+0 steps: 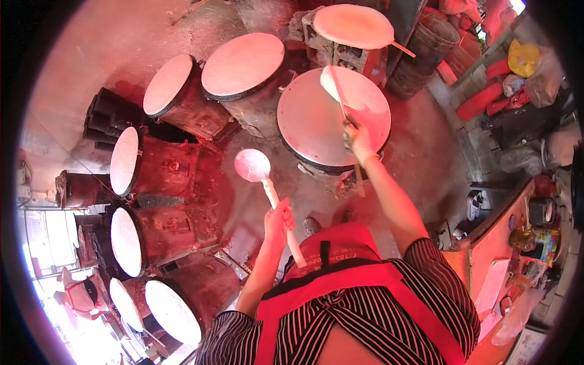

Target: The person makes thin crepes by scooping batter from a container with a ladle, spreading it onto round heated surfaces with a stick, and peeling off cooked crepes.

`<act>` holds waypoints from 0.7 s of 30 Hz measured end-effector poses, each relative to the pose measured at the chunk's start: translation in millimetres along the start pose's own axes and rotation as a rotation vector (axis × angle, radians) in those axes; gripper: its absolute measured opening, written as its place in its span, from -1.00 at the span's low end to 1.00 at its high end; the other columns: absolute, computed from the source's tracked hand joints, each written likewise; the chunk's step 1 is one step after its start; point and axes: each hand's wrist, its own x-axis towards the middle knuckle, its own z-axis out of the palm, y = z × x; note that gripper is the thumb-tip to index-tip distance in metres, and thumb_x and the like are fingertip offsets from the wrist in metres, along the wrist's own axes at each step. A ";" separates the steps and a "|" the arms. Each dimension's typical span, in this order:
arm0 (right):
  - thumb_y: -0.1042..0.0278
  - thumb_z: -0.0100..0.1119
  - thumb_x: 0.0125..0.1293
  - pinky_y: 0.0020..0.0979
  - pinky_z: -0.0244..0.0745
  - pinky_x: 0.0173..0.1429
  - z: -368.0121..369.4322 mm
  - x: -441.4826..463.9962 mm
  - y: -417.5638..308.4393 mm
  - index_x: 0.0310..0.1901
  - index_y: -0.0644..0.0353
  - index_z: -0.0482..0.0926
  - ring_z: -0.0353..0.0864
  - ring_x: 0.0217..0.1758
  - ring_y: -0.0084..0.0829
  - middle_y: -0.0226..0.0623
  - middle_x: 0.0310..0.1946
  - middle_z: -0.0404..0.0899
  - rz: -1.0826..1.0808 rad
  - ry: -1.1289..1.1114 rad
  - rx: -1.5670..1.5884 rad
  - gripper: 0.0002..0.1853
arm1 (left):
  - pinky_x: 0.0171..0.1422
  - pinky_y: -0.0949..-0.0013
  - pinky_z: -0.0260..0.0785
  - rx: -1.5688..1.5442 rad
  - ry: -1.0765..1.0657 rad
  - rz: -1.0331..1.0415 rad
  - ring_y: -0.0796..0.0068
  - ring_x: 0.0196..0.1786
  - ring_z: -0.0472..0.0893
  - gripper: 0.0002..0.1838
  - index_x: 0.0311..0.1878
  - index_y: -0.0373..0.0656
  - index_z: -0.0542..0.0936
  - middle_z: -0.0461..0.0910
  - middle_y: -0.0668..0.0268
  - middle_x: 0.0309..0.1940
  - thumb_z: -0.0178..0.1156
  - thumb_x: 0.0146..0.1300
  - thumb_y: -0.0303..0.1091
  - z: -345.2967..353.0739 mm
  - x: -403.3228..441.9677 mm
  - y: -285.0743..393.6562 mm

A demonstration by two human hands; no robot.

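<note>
My left hand (279, 220) is closed around the long pale handle of a ladle (252, 165). Its round bowl, coated in something whitish, is raised to the left of a large round griddle (310, 131) on a drum stove. Over the griddle's right half, my right hand (359, 140) grips a long thin wooden stick (339, 91), slightly blurred. The stick's far end reaches a bright white patch (359, 82) near the griddle's back edge; whether that patch is batter or glare, I cannot tell. The other end hangs below my hand.
Several drum stoves with pale round tops, such as one (243, 66) behind and one (126, 240) at left, curve around me. Another round top (353, 26) has a stick over its edge. Bags (523, 58) and a wooden table (486, 274) stand right. Another person (85, 295) is far left.
</note>
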 end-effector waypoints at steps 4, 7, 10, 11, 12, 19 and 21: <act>0.28 0.09 0.44 -0.58 0.04 -0.63 -53.4 -70.1 4.4 0.36 0.00 0.44 0.20 -0.68 -0.72 -0.64 -0.60 0.31 0.008 0.100 -0.034 -0.53 | -0.62 0.54 0.09 -0.170 -0.060 -0.305 0.65 -0.67 0.26 -0.76 -0.35 -0.14 0.42 0.27 0.51 -0.62 0.26 0.33 -0.28 -57.2 22.9 -19.6; 0.26 0.17 0.43 -0.59 0.22 -0.51 -81.6 -56.5 58.5 0.31 0.12 0.50 0.29 -0.56 -0.75 -0.58 -0.36 0.53 -0.321 0.336 -0.119 -0.55 | -0.62 0.57 0.10 -0.232 -0.073 -0.339 0.65 -0.66 0.26 -0.80 -0.32 -0.16 0.44 0.27 0.50 -0.62 0.23 0.35 -0.32 -84.9 21.7 -33.7; 0.31 0.12 0.45 -0.59 0.34 -0.34 -58.2 -49.2 44.1 0.32 0.22 0.47 0.41 -0.44 -0.74 -0.52 -0.32 0.54 -0.133 0.192 -0.049 -0.55 | -0.63 0.55 0.10 -0.301 -0.023 -0.341 0.63 -0.67 0.26 -0.82 -0.32 -0.17 0.44 0.28 0.49 -0.63 0.23 0.35 -0.36 -91.5 17.4 -45.4; 0.29 0.08 0.46 -0.58 0.18 -0.55 -65.5 -16.2 62.3 0.30 0.12 0.52 0.30 -0.62 -0.74 -0.60 -0.50 0.44 -0.263 0.123 -0.202 -0.60 | -0.64 0.55 0.10 -0.350 -0.005 -0.351 0.62 -0.68 0.25 -0.82 -0.33 -0.17 0.44 0.27 0.49 -0.64 0.23 0.34 -0.37 -93.0 14.7 -49.6; 0.28 0.08 0.47 -0.56 0.09 -0.61 -52.1 -10.5 51.9 0.29 0.08 0.52 0.22 -0.68 -0.73 -0.65 -0.57 0.35 -0.155 0.075 -0.127 -0.60 | -0.64 0.55 0.10 -0.359 0.001 -0.344 0.62 -0.68 0.25 -0.82 -0.33 -0.17 0.44 0.27 0.49 -0.64 0.23 0.34 -0.37 -95.2 13.7 -52.9; 0.35 0.02 0.47 -0.53 0.01 -0.67 -68.0 -48.9 -39.4 0.33 0.03 0.46 0.11 -0.75 -0.71 -0.69 -0.65 0.18 0.207 -0.385 -0.294 -0.58 | -0.33 0.35 0.43 -0.350 0.194 -0.143 0.44 -0.57 0.43 -0.83 -0.42 -0.10 0.45 0.39 0.40 -0.63 0.25 0.21 -0.40 -46.7 -5.2 -92.5; 0.40 -0.01 0.48 -0.53 0.06 -0.66 -102.9 -60.1 -60.8 0.32 0.04 0.47 0.15 -0.74 -0.71 -0.61 -0.60 0.28 0.212 -0.335 -0.201 -0.59 | -0.23 0.34 0.49 -0.323 0.212 -0.151 0.41 -0.47 0.54 -0.84 -0.41 -0.11 0.47 0.48 0.39 -0.57 0.25 0.22 -0.37 -38.8 -7.4 -104.1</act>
